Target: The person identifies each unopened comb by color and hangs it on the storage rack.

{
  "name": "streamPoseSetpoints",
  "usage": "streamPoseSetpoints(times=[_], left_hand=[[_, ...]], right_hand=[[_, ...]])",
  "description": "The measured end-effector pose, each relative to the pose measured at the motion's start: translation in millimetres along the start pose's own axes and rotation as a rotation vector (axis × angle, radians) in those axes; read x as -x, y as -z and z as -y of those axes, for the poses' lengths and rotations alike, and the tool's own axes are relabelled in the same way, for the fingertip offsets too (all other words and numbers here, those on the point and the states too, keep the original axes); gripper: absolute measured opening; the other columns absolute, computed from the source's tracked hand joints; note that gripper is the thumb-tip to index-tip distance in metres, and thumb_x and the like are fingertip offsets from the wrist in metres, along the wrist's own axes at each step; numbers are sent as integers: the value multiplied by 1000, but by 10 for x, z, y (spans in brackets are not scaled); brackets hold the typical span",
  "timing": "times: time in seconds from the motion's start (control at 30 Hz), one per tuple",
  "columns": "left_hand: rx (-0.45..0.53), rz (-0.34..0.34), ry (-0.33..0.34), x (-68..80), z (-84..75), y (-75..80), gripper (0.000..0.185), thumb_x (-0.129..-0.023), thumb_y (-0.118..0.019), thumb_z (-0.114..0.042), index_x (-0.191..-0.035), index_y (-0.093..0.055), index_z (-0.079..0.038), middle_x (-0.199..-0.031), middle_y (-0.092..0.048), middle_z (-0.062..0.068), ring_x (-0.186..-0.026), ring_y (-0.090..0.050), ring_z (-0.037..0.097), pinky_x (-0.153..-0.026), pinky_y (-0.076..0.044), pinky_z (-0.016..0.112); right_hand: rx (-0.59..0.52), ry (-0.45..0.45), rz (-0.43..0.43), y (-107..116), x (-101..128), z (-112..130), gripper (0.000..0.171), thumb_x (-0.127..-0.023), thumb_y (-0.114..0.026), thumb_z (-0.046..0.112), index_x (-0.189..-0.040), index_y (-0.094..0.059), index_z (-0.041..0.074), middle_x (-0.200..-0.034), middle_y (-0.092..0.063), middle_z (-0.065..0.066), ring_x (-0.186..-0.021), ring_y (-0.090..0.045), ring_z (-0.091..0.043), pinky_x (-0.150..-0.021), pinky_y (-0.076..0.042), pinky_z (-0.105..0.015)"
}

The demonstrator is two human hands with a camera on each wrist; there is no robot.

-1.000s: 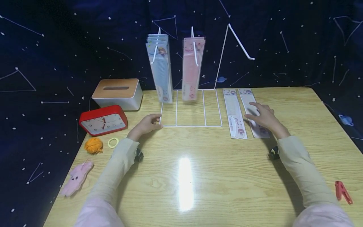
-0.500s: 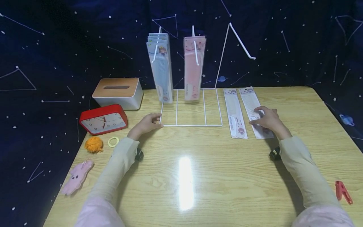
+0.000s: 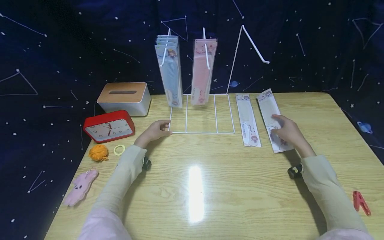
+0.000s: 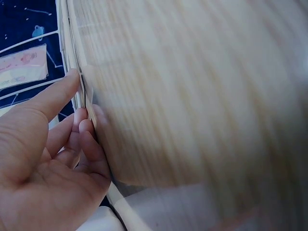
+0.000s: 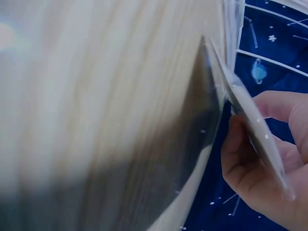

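At the front left corner of a white wire display rack (image 3: 201,133), my left hand (image 3: 154,131) pinches the wire between thumb and fingers. My right hand (image 3: 289,133) grips a flat packaged comb (image 3: 268,105) by its edges near the lower end; the pack is tilted, its near end angled to the right. In the right wrist view this pack (image 5: 255,120) appears edge-on between thumb and fingers. A second packaged comb (image 3: 246,115) lies flat beside the rack. Blue packaged combs (image 3: 171,73) hang from the left hook, pink ones (image 3: 199,80) from the middle hook.
The rack's right hook (image 3: 255,46) holds nothing. On the left stand a tissue box (image 3: 124,96) and a red clock (image 3: 109,126). Nearer lie orange yarn (image 3: 98,152), a yellow ring (image 3: 119,150) and a pink plush (image 3: 81,188). A red clip (image 3: 361,202) lies at right.
My right hand has closed on the right packaged comb and shifted it slightly right and nearer, tilting it. The pink packs sway a little. My left hand stays at the rack corner.
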State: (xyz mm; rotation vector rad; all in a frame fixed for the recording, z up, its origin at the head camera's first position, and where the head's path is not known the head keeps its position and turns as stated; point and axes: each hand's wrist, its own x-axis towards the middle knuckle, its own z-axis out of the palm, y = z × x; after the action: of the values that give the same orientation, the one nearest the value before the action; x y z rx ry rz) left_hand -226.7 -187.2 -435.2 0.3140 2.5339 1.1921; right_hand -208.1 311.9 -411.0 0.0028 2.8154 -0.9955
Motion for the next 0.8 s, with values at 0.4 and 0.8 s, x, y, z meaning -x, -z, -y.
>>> streamPoseSetpoints(times=[0.4,0.8], left_hand=[[6,-6,13,-24,48,-5,60,-88,-67,-12,-140,-41,6,-114,-52,15,-99,-44,24,-87,-37,34],[1,-5,13,-39,52,-6,60,-88,-67,-14,-140,-41,5,-112,-52,13,-97,-44,23,-83,-37,31]], right_hand=[[-133,189,-165,-118,470,450,68,-84,-66,3,-145,-35,4,-142,-36,-30,-104,-49,-37,-79,-46,-37],[-429,565,-261,-277,977,839,68,-74,-61,-23,-136,-46,0,-129,-48,5,-99,-53,-5,-70,-49,-13]])
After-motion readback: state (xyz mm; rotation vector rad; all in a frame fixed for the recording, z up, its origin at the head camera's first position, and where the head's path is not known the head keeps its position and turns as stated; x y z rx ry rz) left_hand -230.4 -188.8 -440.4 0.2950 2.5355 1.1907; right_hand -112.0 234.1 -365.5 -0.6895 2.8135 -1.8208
